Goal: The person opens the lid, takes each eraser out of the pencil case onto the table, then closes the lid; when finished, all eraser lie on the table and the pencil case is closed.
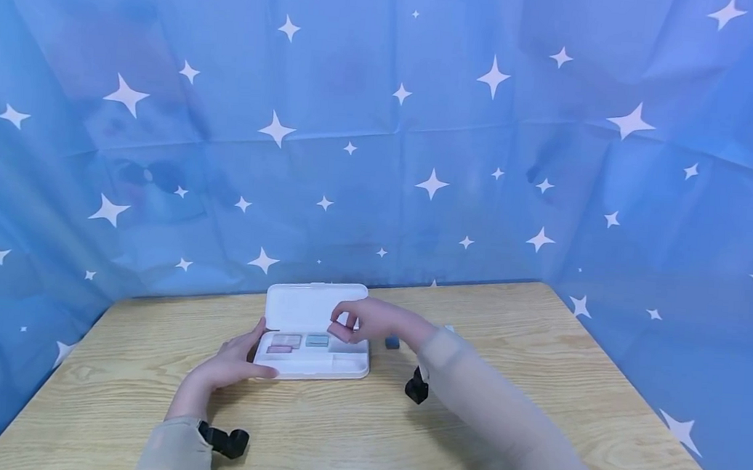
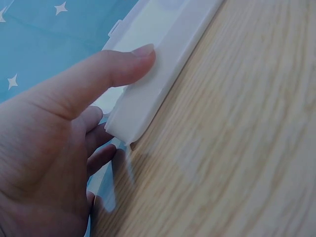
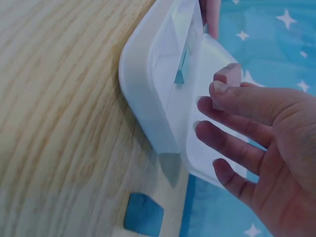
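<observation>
A white plastic case (image 1: 304, 369) lies open on the table, its lid (image 1: 302, 307) tilted up at the back. Inside are a pink block (image 1: 279, 349), a paler pinkish piece (image 1: 287, 340) and a light blue block (image 1: 317, 341). My left hand (image 1: 232, 364) grips the case's left end, the thumb on its front edge and the fingers along the side. Above the right part of the case, my right hand (image 1: 373, 318) pinches a small pink block (image 3: 228, 75) between thumb and forefinger. Its other fingers spread loosely in the right wrist view.
A dark blue block (image 1: 392, 342) lies on the wooden table (image 1: 310, 434) just right of the case. Part of a small pale item (image 1: 450, 328) shows behind the right sleeve. A blue curtain (image 1: 354, 175) with white stars stands behind the table.
</observation>
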Demonstrator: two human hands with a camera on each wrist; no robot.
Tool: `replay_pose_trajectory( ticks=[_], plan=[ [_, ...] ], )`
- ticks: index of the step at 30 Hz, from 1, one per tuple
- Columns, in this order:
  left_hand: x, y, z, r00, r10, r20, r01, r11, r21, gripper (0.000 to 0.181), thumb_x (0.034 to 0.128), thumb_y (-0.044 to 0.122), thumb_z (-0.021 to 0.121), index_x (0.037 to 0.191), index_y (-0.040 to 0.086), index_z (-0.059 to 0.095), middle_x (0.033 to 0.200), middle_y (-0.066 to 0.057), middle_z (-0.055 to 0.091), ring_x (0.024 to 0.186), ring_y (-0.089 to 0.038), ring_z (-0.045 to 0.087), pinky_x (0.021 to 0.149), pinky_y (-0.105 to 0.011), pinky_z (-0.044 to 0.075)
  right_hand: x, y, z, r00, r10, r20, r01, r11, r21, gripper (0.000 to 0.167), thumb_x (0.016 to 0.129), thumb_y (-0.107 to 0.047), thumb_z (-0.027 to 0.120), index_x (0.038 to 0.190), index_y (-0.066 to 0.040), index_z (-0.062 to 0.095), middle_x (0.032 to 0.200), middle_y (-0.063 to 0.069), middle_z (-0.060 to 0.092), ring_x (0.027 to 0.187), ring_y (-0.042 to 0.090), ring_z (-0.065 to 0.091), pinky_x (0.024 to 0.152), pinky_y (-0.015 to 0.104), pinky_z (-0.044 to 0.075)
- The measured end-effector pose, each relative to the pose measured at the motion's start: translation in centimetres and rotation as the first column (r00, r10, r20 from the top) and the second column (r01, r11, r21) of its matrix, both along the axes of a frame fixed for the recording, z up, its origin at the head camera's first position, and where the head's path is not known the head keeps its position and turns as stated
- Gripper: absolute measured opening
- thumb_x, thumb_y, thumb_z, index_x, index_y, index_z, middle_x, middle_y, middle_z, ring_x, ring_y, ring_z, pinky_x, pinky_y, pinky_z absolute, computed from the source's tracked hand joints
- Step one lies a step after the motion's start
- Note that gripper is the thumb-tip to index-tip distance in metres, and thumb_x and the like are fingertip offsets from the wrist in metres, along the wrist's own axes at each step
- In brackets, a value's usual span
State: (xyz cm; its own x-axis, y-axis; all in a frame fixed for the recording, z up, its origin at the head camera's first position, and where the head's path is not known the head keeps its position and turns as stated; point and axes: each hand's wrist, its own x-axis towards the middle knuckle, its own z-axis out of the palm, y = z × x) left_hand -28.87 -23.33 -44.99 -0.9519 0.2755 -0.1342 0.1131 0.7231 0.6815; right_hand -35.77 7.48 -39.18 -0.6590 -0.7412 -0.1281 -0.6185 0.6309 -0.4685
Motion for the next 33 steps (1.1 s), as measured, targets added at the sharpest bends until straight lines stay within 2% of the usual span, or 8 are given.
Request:
replay_pose_trajectory(
  ticks=[7, 14, 19, 25, 33],
  plan=[
    [-0.1, 0.2, 0.0, 1.000, -0.003, -0.001, 0.003, 1.000, 0.004, 0.114, 0.0749, 0.044, 0.080, 0.156, 0.011, 0.006, 0.157, -0.026, 0.011, 0.139, -0.052, 0.008, 0.106, -0.068, 0.013, 0.4, 1.7, -0.4, 0.997, -0.076, 0.010, 0.076, 0.995, -0.070, 0.037, 0.091, -0.015, 0.068, 0.126, -0.020, 0.056, 0.091, -0.009, 0.063, 0.078, 0.009, 0.060, 0.072, 0.028, 0.049],
    [0.1, 0.2, 0.1, 1.000, 0.006, 0.010, -0.006, 1.000, -0.006, 0.114, 0.0753, 0.044, 0.079, 0.157, 0.012, 0.006, 0.157, -0.026, 0.011, 0.138, -0.052, 0.008, 0.105, -0.069, 0.014, 1.7, 3.3, -0.7, 0.993, -0.119, 0.013, 0.120, 0.979, -0.166, 0.029, 0.093, -0.025, 0.064, 0.121, -0.019, 0.058, 0.085, -0.009, 0.064, 0.069, 0.013, 0.058, 0.066, 0.030, 0.050],
    [0.3, 0.2, 0.3, 1.000, 0.011, 0.022, -0.010, 1.000, -0.003, 0.113, 0.0756, 0.043, 0.079, 0.157, 0.012, 0.006, 0.157, -0.027, 0.010, 0.138, -0.052, 0.008, 0.105, -0.069, 0.013, 2.7, 4.3, -1.2, 0.986, -0.163, -0.019, 0.155, 0.966, -0.206, 0.034, 0.086, -0.014, 0.070, 0.118, -0.014, 0.058, 0.081, -0.009, 0.064, 0.069, 0.012, 0.057, 0.069, 0.030, 0.049],
    [0.2, 0.2, 0.2, 1.000, 0.000, 0.008, 0.000, 1.000, -0.011, 0.114, 0.0759, 0.044, 0.079, 0.156, 0.011, 0.006, 0.157, -0.028, 0.011, 0.138, -0.053, 0.008, 0.105, -0.070, 0.012, 3.7, 5.5, -1.9, 0.974, -0.226, -0.014, 0.213, 0.934, -0.287, 0.036, 0.080, -0.009, 0.075, 0.111, -0.012, 0.057, 0.075, -0.008, 0.062, 0.068, 0.009, 0.058, 0.069, 0.029, 0.049],
    [0.2, 0.2, 0.2, 1.000, 0.008, 0.016, -0.008, 1.000, -0.003, 0.114, 0.0753, 0.044, 0.079, 0.156, 0.011, 0.006, 0.157, -0.028, 0.011, 0.138, -0.053, 0.009, 0.105, -0.070, 0.013, 5.2, 6.9, -2.4, 0.953, -0.303, 0.015, 0.294, 0.913, -0.283, 0.035, 0.081, -0.017, 0.078, 0.109, -0.013, 0.059, 0.078, -0.004, 0.060, 0.064, 0.013, 0.054, 0.061, 0.031, 0.046]
  ],
)
